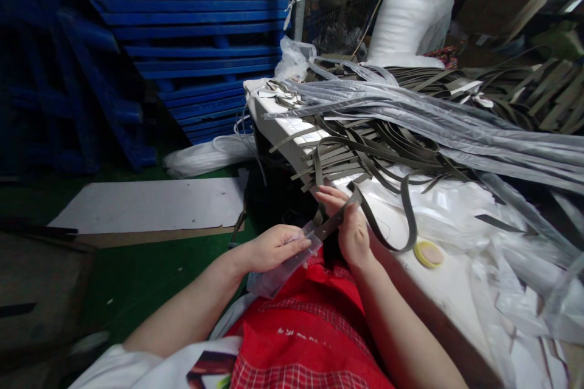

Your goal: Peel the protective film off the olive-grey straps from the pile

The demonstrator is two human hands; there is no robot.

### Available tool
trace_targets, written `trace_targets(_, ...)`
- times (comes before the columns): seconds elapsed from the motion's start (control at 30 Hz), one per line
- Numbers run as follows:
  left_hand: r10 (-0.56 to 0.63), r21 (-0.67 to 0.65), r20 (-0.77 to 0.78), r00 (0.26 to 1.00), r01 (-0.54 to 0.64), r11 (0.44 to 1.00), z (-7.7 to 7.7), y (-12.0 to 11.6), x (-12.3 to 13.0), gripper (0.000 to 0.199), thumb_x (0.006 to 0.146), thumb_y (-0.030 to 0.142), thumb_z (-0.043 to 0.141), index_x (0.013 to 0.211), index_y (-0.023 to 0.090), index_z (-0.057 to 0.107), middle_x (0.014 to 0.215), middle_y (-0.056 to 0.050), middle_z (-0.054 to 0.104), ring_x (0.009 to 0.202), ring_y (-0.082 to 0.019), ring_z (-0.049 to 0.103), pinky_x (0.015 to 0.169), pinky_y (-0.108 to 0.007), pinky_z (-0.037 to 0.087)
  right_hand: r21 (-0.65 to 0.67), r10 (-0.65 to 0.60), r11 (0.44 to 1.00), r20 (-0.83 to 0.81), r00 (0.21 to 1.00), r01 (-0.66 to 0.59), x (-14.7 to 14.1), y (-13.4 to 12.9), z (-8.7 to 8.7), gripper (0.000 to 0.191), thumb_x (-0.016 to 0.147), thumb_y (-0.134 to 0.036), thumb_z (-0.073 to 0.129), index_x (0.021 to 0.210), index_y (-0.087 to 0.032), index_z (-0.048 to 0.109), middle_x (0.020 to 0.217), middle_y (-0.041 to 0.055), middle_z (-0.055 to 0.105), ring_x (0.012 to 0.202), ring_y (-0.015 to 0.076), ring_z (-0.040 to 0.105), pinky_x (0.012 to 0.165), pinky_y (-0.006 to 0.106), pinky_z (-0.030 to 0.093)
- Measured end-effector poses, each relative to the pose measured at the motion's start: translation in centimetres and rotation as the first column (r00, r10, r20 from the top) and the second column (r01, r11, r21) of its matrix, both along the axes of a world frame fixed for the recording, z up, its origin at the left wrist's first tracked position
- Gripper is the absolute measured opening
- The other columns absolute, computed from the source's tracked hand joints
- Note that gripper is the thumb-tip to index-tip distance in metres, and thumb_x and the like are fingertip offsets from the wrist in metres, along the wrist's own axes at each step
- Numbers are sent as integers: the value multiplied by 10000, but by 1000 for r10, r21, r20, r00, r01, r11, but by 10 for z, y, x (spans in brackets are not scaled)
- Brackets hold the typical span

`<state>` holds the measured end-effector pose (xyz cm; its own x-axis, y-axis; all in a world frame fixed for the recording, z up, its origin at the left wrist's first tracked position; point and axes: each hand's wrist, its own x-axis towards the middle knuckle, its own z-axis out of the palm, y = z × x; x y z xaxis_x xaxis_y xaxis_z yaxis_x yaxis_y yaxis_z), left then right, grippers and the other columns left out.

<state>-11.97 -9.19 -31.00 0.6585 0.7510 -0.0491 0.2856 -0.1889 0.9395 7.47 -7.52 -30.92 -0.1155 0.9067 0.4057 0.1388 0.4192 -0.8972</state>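
Observation:
My left hand (281, 247) pinches a clear plastic sleeve (277, 278) at its mouth, just above my red apron. The end of a grey-brown strap (332, 223) with small holes lies at the sleeve's opening. My right hand (353, 231) is closed on this strap, thumb on top. From there the strap loops to the right over the table edge and back toward a heap of similar straps (387, 146). Whether the strap's tip is inside the sleeve I cannot tell.
Long clear plastic sleeves (438, 109) lie across the white table (406, 219). A yellow-rimmed roll (429, 253) rests near its front edge. Blue pallets (196, 30) are stacked behind. White sheet (150, 203) lies on the green floor. A wrapped white foam roll (401, 21) stands at the back.

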Motion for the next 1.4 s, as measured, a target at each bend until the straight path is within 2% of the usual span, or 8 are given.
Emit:
trace_targets(0.2,217,57,-41,975,-215,975,-1,-4,-1,469,1009,477,333,825,142,606,759,-36,619,683,-150,595,654,-245,494,-272,63,960,10,998,-58,-14,0,-32,560,870,-561,599,1322,-230,594,1408,100,531,1330,272,447,1136,439,312)
trace_targets(0.33,169,166,-125,978,-147,975,3,-6,-2,420,1017,403,331,863,161,638,827,-46,654,756,-163,630,744,-259,506,-625,6,725,-415,910,-289,-14,3,-37,522,728,-516,773,1105,-166,681,973,77,684,842,195,633,750,306,510)
trace_targets(0.43,145,174,-110,983,-125,977,4,-11,0,363,1013,368,346,1000,174,651,872,-51,688,854,-182,649,818,-280,501,-616,8,587,-644,765,-525,-15,0,-33,430,696,-440,822,978,-133,717,718,12,626,564,87,510,545,208,427)
trace_targets(0.63,345,127,-19,938,-340,932,-5,-14,-2,668,919,364,556,1486,143,280,758,13,661,645,-134,589,670,-250,472,-545,-8,696,-657,754,-467,-18,-6,-28,326,671,-393,836,735,-144,636,489,-91,402,398,26,214,383,182,191)
trace_targets(0.77,239,-94,-4,971,-238,967,-10,-7,-3,410,882,496,582,1020,114,638,768,-25,646,647,-133,555,602,-233,437,-502,58,799,-484,873,-331,-19,-9,-27,344,666,-419,822,691,-157,599,537,-56,483,468,67,368,442,196,289)
trace_targets(0.87,162,-193,16,987,-155,969,-12,-6,0,546,934,605,417,698,133,555,603,13,511,532,-98,435,494,-207,336,-493,58,824,-418,906,-280,-21,-11,-29,358,666,-433,813,661,-166,574,527,-58,472,476,74,377,454,202,294)
trace_targets(1.13,227,209,-173,958,-189,959,-16,-17,14,546,1019,481,238,596,177,402,556,35,400,510,-93,358,515,-227,282,-460,-219,888,-418,882,3,-14,6,-26,452,786,-561,681,607,-147,648,520,-24,508,472,85,404,462,221,317)
trace_targets(1.4,531,635,-206,822,-300,712,-35,-8,17,477,1023,325,214,651,204,487,599,-42,558,570,-163,519,575,-284,338,-313,-154,947,-242,958,73,-44,-6,-22,461,838,-537,626,565,-166,614,536,-5,532,509,121,474,513,250,384)
